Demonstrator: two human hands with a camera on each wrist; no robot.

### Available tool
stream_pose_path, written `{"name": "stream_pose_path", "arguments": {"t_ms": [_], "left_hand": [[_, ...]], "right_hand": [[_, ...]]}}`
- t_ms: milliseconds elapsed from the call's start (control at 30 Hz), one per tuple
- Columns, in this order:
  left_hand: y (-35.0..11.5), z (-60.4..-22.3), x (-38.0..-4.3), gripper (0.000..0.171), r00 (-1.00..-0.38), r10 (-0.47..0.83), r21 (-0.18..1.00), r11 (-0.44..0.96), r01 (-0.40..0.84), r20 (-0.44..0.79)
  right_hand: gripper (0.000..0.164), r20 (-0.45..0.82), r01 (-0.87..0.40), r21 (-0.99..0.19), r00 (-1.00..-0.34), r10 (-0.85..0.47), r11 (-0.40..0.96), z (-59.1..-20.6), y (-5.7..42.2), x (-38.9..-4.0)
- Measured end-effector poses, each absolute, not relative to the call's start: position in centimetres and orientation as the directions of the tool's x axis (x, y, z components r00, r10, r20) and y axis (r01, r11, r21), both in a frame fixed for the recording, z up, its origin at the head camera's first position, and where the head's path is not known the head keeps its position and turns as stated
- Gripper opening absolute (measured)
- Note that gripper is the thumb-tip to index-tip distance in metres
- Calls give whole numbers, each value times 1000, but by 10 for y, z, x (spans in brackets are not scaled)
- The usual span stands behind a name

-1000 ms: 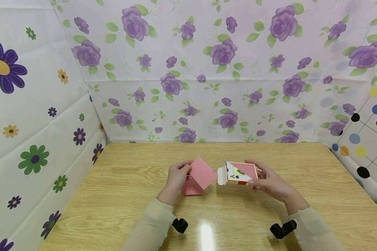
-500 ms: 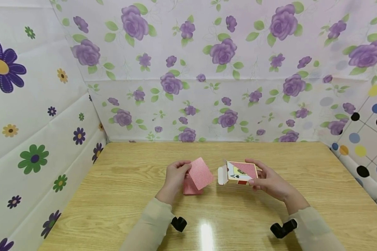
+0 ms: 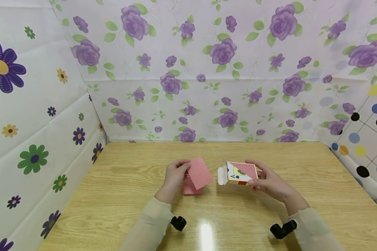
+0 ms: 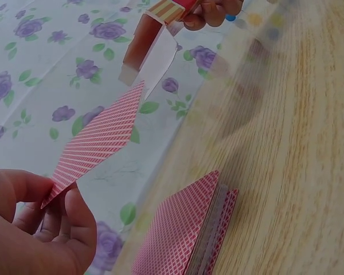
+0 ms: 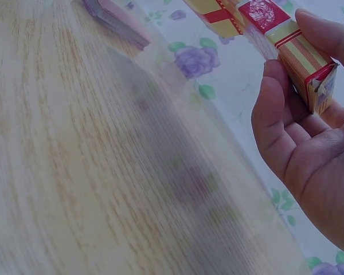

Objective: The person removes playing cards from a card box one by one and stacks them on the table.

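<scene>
My left hand (image 3: 174, 179) pinches a red-patterned playing card (image 3: 200, 173) by one corner, thumb on top, back facing up. Under that card a stack of playing cards (image 3: 192, 190) lies on the table, partly covered in the head view; the left wrist view shows the stack (image 4: 180, 229) with its layered side. My right hand (image 3: 274, 182) grips the card box (image 3: 242, 171) around its right end, above the table. The box bears an ace of spades picture, and its open flap (image 3: 221, 176) points left toward the card, with a small gap between.
The wooden table (image 3: 119, 181) stretches out around both hands. Behind it hangs a cloth with purple roses (image 3: 188, 80); a flowered cloth (image 3: 34, 115) stands at the left and a dotted one (image 3: 364, 150) at the right.
The left hand has shifted slightly left with the card, and the card has turned a little, widening the gap to the box. The right hand and box look still.
</scene>
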State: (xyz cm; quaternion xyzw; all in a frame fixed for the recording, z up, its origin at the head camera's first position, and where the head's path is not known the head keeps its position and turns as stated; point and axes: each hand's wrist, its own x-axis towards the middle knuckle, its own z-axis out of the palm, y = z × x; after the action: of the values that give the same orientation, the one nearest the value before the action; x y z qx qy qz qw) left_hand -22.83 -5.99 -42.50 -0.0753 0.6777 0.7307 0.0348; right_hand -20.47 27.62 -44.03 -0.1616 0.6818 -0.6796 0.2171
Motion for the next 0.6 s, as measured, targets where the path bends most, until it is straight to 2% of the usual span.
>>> {"name": "stream_pose_path", "arguments": {"t_ms": [600], "left_hand": [[-65, -424, -234, 33, -988, -51, 986, -84, -141, -146]], "right_hand": [[73, -69, 67, -998, -859, -507, 23, -444, 277, -205]]}}
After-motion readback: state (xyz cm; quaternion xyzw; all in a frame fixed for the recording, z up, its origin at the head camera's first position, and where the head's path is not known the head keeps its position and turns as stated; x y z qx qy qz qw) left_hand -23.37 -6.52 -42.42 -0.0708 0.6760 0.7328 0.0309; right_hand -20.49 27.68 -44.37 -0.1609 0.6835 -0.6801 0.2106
